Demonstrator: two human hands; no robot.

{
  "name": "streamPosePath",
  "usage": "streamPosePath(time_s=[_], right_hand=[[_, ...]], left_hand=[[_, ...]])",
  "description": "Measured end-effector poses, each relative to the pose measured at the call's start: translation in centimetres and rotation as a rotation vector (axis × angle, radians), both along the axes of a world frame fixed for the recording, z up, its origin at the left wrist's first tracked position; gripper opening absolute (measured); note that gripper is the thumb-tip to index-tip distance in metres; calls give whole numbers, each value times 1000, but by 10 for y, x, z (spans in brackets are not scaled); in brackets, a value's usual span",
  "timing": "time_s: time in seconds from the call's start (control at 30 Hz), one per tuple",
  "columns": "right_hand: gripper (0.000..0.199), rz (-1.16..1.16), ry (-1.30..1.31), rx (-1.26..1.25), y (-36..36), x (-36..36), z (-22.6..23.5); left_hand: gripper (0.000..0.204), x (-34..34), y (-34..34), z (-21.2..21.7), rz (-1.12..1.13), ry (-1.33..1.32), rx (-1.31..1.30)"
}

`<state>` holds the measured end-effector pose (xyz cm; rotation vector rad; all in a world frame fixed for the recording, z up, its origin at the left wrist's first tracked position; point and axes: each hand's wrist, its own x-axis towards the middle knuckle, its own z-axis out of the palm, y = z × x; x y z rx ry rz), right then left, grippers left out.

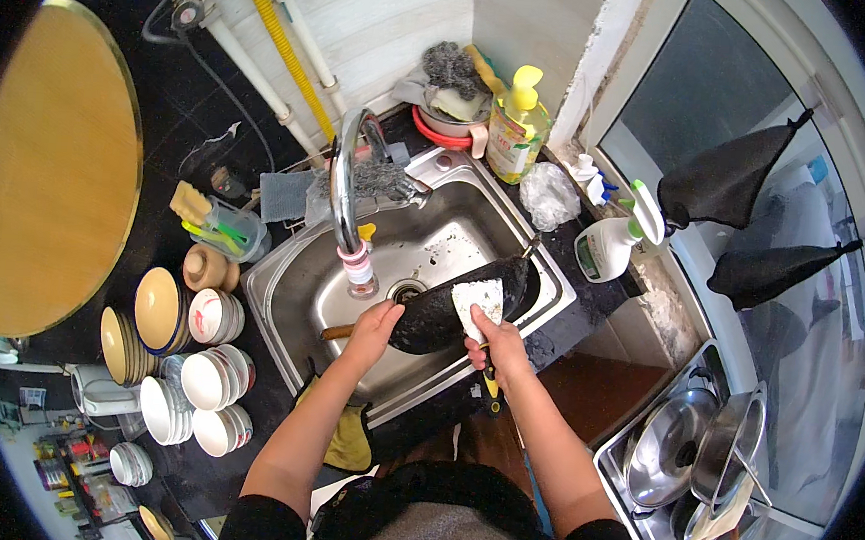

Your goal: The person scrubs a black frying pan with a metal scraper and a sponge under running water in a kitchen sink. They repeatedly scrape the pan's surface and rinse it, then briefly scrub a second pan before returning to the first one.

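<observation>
Pan point(449, 316), black and rough-looking, is tilted over the smooth steel sink point(310, 273) in the head view, its long axis running from lower left to upper right, its wooden handle point(336, 333) pointing left. The left hand's point(373, 334) grip is closed on the pan's left end; the right hand's point(499, 349) grip holds a scraper point(476, 301), its flat, speckled white blade pointing forward.

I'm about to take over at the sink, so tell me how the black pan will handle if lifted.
The black pan is probably stiff: its curved edge shows no sag near the left hand. It could rock if set down, since its body looks rounded. Its surface may feel gritty, as dark flecks lie in the sink.
</observation>
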<state>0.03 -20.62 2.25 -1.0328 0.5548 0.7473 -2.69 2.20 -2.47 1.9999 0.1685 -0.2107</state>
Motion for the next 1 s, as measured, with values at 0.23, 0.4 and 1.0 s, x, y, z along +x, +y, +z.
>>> streamPosePath(time_s=[0.23,0.4,1.0], right_hand=[[37,36,60,72,-13,-28,-5],[31,-366,14,99,-60,1,-49],[63,403,-584,-850,-66,-34,-40]], left_hand=[[31,-4,-2,3,-32,7,3],[30,-5,-1,2,-82,-18,49],[27,39,-110,43,-358,148,135]])
